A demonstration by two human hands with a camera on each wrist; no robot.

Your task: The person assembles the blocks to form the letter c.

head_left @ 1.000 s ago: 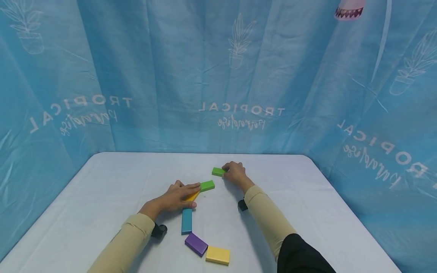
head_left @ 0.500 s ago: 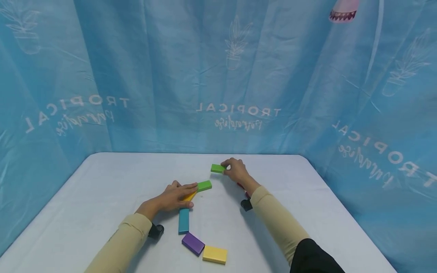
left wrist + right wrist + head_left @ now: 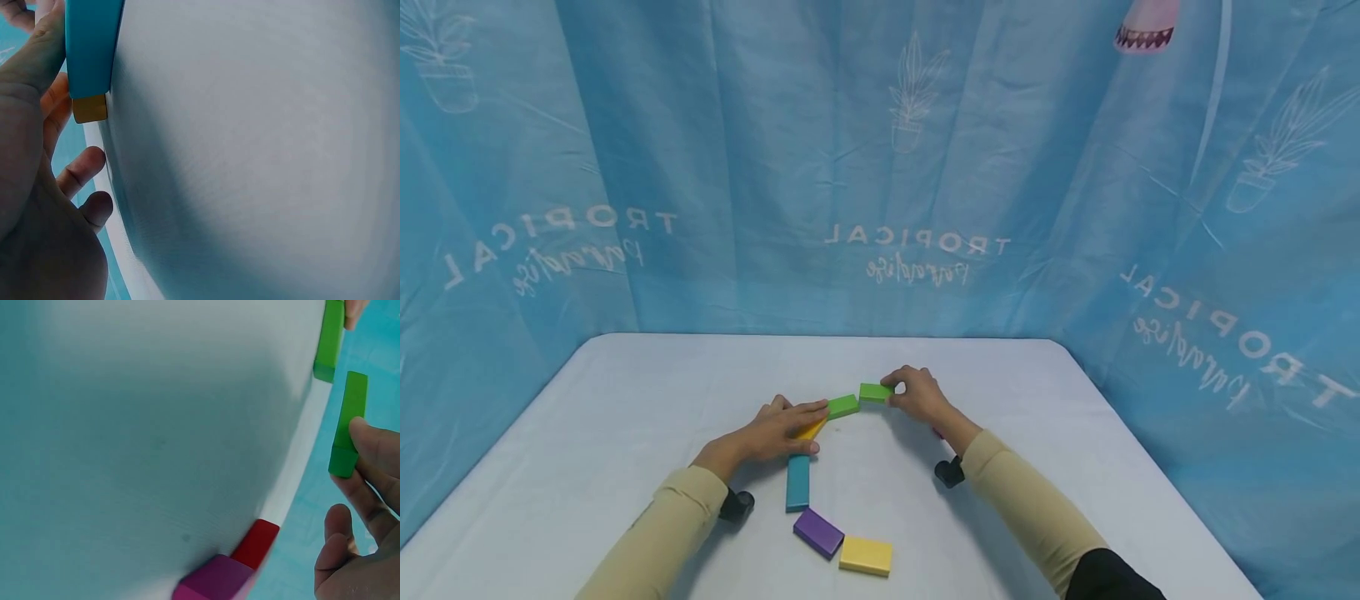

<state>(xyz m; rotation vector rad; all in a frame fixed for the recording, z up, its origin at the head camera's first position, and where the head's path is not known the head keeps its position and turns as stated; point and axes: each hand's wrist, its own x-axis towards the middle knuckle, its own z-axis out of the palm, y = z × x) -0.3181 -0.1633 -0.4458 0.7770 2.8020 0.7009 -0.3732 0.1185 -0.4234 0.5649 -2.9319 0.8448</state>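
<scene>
Sideways from the right hand's (image 3: 917, 396) grip lay the held green block (image 3: 872, 392) — pinched at one end by thumb and finger, its long axis running leftward from them, nearly toward the second green block (image 3: 842, 407), just beside but apart. Farther left, the left hand (image 3: 781, 429) — straight-fingered, clasping nothing — rested over the orange block (image 3: 811, 430).

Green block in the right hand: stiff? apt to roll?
The green block is probably stiff: it shows no sag in the right hand. Its flat faces and straight edges suggest it won't roll. Likely light, given the fingertip pinch.
</scene>
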